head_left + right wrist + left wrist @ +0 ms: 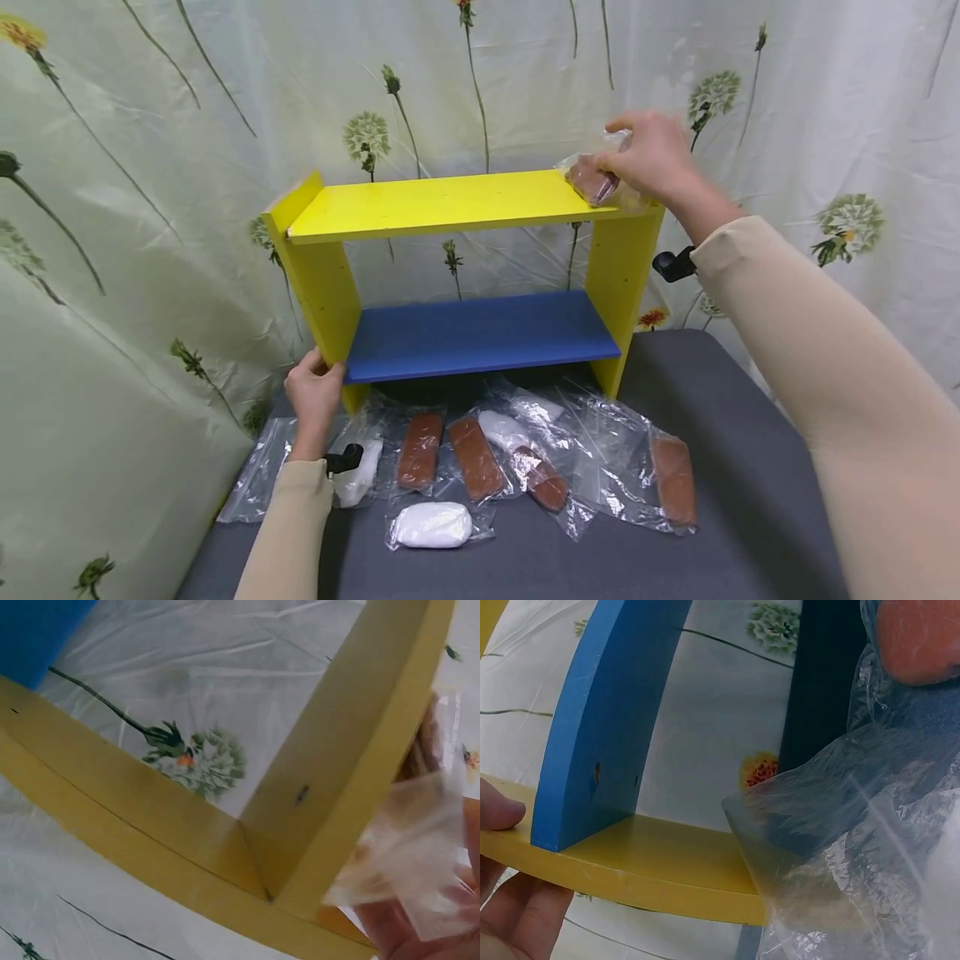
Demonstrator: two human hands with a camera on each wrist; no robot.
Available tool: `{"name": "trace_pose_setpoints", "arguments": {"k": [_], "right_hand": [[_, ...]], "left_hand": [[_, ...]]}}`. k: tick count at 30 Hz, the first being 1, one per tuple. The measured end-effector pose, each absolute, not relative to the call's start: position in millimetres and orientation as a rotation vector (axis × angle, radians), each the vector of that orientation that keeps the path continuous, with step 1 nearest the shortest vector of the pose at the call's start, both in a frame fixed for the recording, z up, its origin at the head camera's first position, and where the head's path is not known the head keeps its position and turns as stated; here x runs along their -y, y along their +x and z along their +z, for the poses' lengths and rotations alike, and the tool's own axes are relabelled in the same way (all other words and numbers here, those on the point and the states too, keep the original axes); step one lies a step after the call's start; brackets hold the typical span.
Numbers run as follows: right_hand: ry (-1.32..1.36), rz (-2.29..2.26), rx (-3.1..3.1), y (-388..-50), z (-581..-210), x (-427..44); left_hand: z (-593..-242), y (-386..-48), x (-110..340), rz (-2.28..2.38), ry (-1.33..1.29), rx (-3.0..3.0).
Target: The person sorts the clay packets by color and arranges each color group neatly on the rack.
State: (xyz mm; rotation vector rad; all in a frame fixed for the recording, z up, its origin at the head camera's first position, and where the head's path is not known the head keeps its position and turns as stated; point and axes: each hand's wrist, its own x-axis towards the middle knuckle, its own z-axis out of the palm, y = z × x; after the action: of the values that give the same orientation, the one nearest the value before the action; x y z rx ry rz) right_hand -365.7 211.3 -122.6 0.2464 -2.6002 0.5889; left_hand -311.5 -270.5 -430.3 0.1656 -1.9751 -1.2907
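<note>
A small shelf unit with yellow side panels, a yellow top board [420,202] and a blue lower board [480,333] stands on the table. At its lower left my left hand [311,400] grips the yellow side panel [660,874], thumb on one face and fingers on the other in the left wrist view. My right hand [654,158] holds a clear plastic bag with a reddish-brown block [588,179] at the right end of the top board. In the right wrist view the bag [409,847] partly hides behind the yellow wood.
Several bagged brown blocks [420,450] and white pieces [432,525] lie on the dark table [600,567] in front of the unit. Another bagged brown block [673,479] lies to the right. A flower-printed curtain [300,100] hangs behind and to the left.
</note>
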Motion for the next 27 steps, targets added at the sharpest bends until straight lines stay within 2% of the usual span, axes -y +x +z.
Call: {"name": "trace_pose_setpoints", "arguments": {"k": [6, 13, 16, 27], "right_hand": [[0.362, 0.397, 2.520, -354, -122, -215], [0.829, 0.163, 2.398, -338, -133, -217], [0.938, 0.085, 2.475, -337, -138, -219], [0.824, -0.049, 2.728, -341, -156, -223]], "left_hand": [[-431, -311, 271, -1.303, 0.156, 1.980], [-430, -311, 272, -1.314, 0.154, 1.978], [-430, -312, 272, -1.314, 0.151, 1.970], [-431, -311, 271, -1.320, 0.175, 1.994]]}}
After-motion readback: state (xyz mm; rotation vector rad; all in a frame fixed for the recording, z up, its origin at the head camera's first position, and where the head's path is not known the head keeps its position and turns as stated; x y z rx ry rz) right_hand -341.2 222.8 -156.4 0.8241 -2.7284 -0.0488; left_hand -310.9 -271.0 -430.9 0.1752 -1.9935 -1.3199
